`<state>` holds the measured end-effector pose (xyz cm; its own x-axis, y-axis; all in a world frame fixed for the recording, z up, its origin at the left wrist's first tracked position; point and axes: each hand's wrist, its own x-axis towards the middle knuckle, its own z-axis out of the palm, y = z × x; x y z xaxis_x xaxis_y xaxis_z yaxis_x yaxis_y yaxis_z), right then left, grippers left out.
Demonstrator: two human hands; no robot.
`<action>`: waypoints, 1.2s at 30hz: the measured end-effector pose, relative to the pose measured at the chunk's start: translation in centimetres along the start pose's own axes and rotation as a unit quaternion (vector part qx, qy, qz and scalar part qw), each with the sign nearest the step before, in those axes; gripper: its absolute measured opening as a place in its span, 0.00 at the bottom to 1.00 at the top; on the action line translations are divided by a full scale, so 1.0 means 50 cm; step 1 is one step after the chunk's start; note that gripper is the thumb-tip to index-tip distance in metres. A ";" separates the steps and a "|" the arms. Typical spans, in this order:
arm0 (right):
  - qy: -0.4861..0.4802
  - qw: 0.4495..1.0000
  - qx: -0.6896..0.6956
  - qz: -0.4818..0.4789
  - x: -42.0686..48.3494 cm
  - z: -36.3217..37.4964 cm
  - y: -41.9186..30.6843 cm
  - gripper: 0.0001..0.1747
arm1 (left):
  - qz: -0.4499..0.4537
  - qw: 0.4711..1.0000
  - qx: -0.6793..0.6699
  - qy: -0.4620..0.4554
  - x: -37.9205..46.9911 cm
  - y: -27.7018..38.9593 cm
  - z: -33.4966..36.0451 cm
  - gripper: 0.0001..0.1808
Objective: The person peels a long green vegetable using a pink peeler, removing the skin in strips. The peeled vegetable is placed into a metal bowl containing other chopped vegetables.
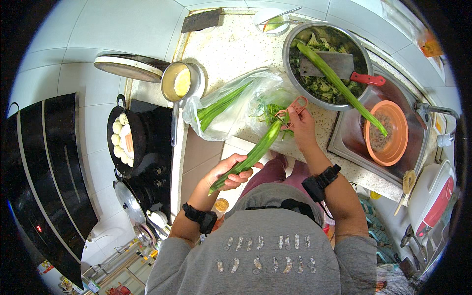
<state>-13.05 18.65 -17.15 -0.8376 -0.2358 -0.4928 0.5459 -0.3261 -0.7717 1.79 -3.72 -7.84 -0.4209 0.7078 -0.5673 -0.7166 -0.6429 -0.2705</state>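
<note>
My left hand [232,172] grips the lower part of a long ridged green gourd [254,155], probably a luffa, tilted up to the right. Its upper end is paler than the rest. In my right hand [303,125] is a pink peeler [301,102], close to that paler end. Below the peeler, green peelings [271,110] lie on a clear plastic bag [260,97]. To the left, more gourds [221,107] lie inside another clear plastic bag [210,97]. A lighter green gourd [328,72] rests across a steel pot [287,70], its lower end over the sink.
The pot holds broccoli [324,88] and a red-handled cleaver [367,78]. An orange basin [403,147] sits in the steel sink [341,138]. At left are a saucepan [169,83] and a wok [138,147] of round white items. A plate [262,16] with chopsticks stands behind.
</note>
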 end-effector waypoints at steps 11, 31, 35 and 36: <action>-0.096 0.992 -0.073 -0.023 -0.016 -0.001 0.017 0.17 | -0.024 0.977 -0.122 -0.173 0.020 0.000 -0.031 0.32; -0.065 0.995 0.052 0.054 0.007 -0.002 0.000 0.14 | 0.024 0.987 0.159 -0.030 -0.027 0.007 -0.001 0.31; -0.078 0.991 0.076 0.077 0.002 -0.001 -0.009 0.15 | 0.061 0.958 0.278 0.027 -0.034 0.003 0.013 0.31; -0.084 0.990 0.071 0.084 0.001 -0.002 -0.011 0.15 | 0.073 0.946 0.314 0.040 -0.035 0.001 0.015 0.32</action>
<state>-13.42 18.89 -16.78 -0.7260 -0.4426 -0.5264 0.6846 -0.3924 -0.6143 2.09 -4.77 -6.30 -0.5157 0.5843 -0.6266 -0.8535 -0.4140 0.3164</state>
